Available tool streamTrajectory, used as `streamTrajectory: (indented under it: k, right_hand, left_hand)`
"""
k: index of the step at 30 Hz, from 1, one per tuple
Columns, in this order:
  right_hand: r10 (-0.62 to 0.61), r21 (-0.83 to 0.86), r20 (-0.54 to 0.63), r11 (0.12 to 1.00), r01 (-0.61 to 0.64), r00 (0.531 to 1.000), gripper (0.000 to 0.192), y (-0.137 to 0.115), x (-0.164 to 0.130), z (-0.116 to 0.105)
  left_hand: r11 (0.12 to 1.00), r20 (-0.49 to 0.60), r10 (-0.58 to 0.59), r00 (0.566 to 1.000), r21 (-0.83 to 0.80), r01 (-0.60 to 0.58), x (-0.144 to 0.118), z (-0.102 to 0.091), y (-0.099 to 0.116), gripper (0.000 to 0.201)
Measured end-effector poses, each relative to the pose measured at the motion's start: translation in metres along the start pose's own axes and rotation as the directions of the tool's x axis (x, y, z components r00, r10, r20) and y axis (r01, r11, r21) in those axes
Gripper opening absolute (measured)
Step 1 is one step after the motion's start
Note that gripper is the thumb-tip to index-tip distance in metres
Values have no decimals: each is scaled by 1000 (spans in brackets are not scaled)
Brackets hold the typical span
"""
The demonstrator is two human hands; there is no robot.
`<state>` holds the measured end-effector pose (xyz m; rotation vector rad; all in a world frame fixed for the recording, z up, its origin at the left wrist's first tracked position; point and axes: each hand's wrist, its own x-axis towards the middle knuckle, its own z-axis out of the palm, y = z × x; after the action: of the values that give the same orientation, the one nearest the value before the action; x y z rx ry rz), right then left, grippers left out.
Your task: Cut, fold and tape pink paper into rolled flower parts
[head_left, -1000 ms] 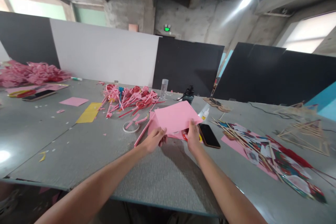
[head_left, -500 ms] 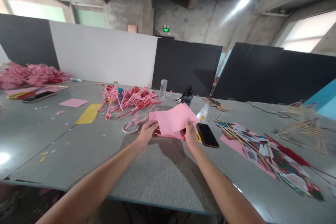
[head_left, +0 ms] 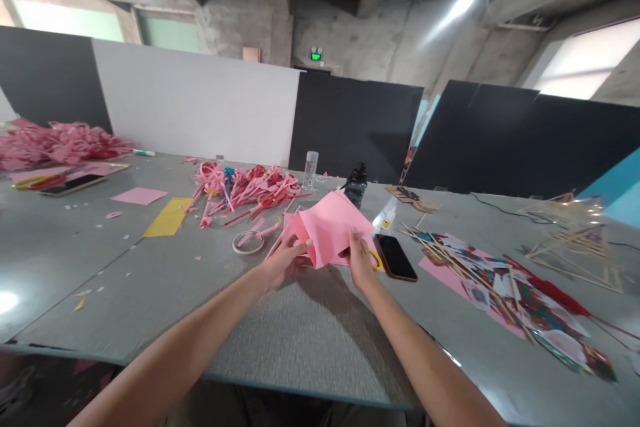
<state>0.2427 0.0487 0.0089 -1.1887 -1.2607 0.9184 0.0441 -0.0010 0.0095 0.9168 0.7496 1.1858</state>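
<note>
A sheet of pink paper [head_left: 336, 227] is held up between both hands, its left part bent into a curve. My left hand [head_left: 286, 261] pinches its lower left edge, thumb on top. My right hand [head_left: 359, 259] grips the lower right side with the thumb over the paper. More pink paper lies on the table beneath. Beside my right hand shows the yellow handle of scissors [head_left: 376, 260], the rest hidden by the hand and paper. A roll of tape [head_left: 249, 243] lies left of my left hand.
A phone [head_left: 395, 257] and a glue bottle [head_left: 387, 217] are to the right. Behind stand a dark bottle [head_left: 355, 185] and a clear bottle [head_left: 310, 171]. Pink paper strips [head_left: 250, 188] are piled at back left. Sticks and scraps [head_left: 500, 287] cover the right side.
The pink sheet has tilted, and its left part now curls downward. My left hand has shifted slightly right and down along its edge; the right hand stays almost in place.
</note>
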Motion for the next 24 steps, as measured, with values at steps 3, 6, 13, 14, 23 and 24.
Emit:
streamTrajectory:
  k: [3, 6, 13, 14, 23, 24]
  right_hand:
    - [2, 17, 20, 1000, -3, 1000, 64, 2, -1, 3]
    - [-1, 2, 21, 1000, 1, 1000, 64, 3, -3, 4]
    - [-30, -37, -30, 999, 29, 999, 66, 3, -1, 3]
    - [-38, -11, -32, 999, 38, 999, 66, 3, 1, 3]
    - [-80, 154, -2, 985, 79, 997, 67, 11, 10, 8]
    - [-83, 169, -8, 982, 84, 996, 72, 10, 10, 8]
  left_hand:
    - [996, 110, -74, 991, -41, 79, -2, -2, -1, 41]
    - [991, 163, -116, 980, -54, 126, -3, -4, -2, 37]
    - [991, 220, -100, 970, -64, 117, -3, -1, 1, 40]
    - [992, 196, -97, 976, -57, 110, -2, 0, 1, 39]
    - [992, -28, -2, 1000, 127, 6, 5, 5, -11, 33]
    - [988, -52, 26, 998, 154, -18, 7, 5, -12, 34]
